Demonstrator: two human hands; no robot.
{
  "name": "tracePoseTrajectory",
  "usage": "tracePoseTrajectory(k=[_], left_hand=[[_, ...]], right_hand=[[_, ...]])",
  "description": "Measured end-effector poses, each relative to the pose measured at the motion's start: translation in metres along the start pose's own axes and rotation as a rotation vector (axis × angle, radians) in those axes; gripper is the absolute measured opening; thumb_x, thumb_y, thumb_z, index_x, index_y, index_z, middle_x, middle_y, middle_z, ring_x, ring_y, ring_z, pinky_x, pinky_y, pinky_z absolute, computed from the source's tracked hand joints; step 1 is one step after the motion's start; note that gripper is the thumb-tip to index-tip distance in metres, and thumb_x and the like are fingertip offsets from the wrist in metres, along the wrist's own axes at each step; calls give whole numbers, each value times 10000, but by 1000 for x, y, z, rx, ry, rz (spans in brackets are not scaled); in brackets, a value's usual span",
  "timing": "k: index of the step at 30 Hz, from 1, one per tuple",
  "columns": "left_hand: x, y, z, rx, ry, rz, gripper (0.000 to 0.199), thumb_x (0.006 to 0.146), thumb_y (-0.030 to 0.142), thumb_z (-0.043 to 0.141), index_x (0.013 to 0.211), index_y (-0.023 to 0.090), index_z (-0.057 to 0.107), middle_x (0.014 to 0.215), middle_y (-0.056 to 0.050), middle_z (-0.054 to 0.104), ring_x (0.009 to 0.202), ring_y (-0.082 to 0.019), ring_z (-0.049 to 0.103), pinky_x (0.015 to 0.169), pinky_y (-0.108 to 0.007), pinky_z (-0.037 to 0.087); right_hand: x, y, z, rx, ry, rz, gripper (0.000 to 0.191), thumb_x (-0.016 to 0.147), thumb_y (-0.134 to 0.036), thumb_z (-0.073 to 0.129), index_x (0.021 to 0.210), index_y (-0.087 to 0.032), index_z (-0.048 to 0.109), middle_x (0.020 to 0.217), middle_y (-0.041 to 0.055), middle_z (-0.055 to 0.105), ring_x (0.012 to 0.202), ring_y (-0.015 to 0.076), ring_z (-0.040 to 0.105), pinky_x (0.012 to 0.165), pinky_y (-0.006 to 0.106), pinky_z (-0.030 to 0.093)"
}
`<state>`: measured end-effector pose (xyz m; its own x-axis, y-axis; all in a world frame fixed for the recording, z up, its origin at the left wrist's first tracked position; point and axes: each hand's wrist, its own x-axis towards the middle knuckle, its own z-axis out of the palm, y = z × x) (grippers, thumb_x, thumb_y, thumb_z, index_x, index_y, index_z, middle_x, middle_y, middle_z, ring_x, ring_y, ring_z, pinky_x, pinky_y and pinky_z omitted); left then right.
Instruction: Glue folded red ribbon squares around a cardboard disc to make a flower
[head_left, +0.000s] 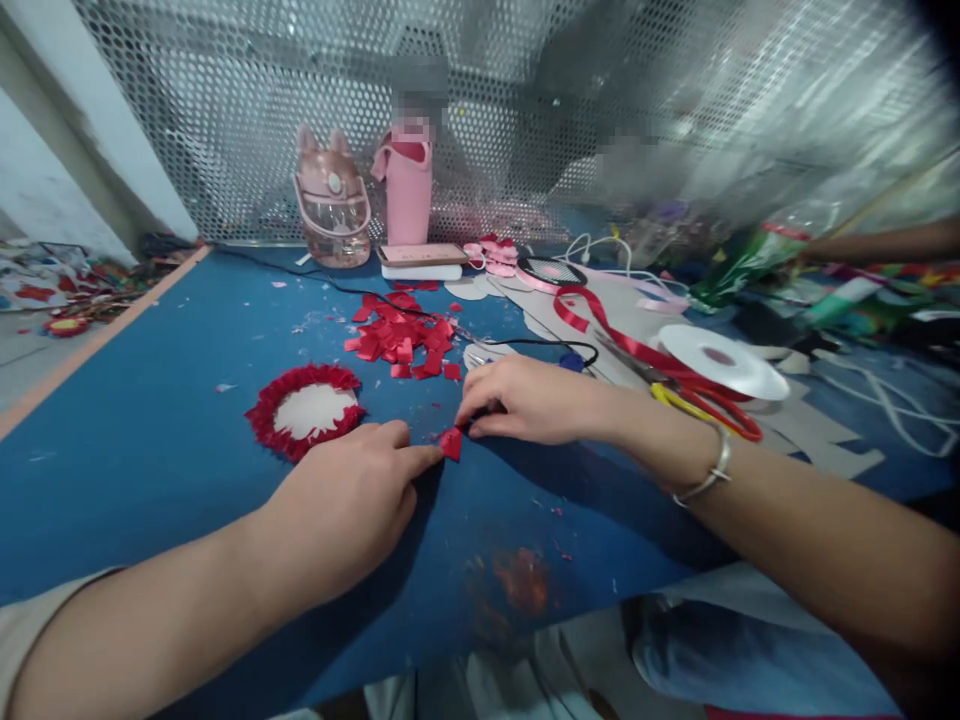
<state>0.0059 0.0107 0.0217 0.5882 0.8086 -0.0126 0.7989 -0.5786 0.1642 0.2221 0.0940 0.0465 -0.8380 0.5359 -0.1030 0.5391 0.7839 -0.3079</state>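
My left hand [352,490] has its index finger stretched out and pressed against a small piece of red ribbon [451,444] on the blue table; the other fingers are curled in. From the other side, my right hand [517,400] pinches the edge of the same piece between closed fingers. Beside my left hand lies a round pale disc with a ruffled red ribbon border [304,410]. Just beyond both hands is a loose pile of cut red ribbon squares [401,335]. What exactly sits between my right fingertips is partly hidden.
Right of my hands are scissors [709,405], a white ribbon spool [724,360] with red ribbon, and grey card sheets [810,430]. A black cable [540,343] crosses the table. At the back stand a pink bottle [409,195], a clear jug [335,220] and a phone [422,255].
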Motion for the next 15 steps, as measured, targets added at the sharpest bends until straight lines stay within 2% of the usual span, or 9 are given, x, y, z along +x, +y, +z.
tracePoseTrajectory(k=[4,7,11,13,15], left_hand=[[-6,-3,3,-32,26,11,518,870,97,403,1292,271,648,948,-75,633,880,-259,639,712,-360,536],[-9,-7,5,-268,83,9,480,850,109,431,1226,248,696,920,-78,627,859,-253,619,761,-382,526],[-9,-11,3,-601,191,-80,424,809,141,486,1174,200,694,938,-68,667,849,-215,618,829,-362,508],[-8,-12,1,-721,250,-158,380,778,135,457,1078,175,687,885,-53,673,812,-194,623,777,-330,516],[-6,-13,0,-871,291,-251,317,730,132,407,920,161,660,759,-23,634,679,-159,600,648,-283,509]], right_hand=[[8,-1,0,-21,-4,32,95,838,-155,692,870,-187,776,836,22,732,744,127,636,709,243,449],[10,-7,-2,-50,-9,38,125,839,-135,647,820,-182,761,780,22,717,701,129,621,678,246,428],[13,-14,-9,-72,-24,13,148,817,-107,604,779,-178,728,748,21,706,659,131,598,633,250,401],[12,-17,-14,-64,10,1,136,826,-113,590,798,-169,711,765,23,704,686,132,602,653,248,412],[10,-21,-16,-43,83,-13,128,848,-131,569,820,-160,691,785,24,696,705,128,599,670,243,423]])
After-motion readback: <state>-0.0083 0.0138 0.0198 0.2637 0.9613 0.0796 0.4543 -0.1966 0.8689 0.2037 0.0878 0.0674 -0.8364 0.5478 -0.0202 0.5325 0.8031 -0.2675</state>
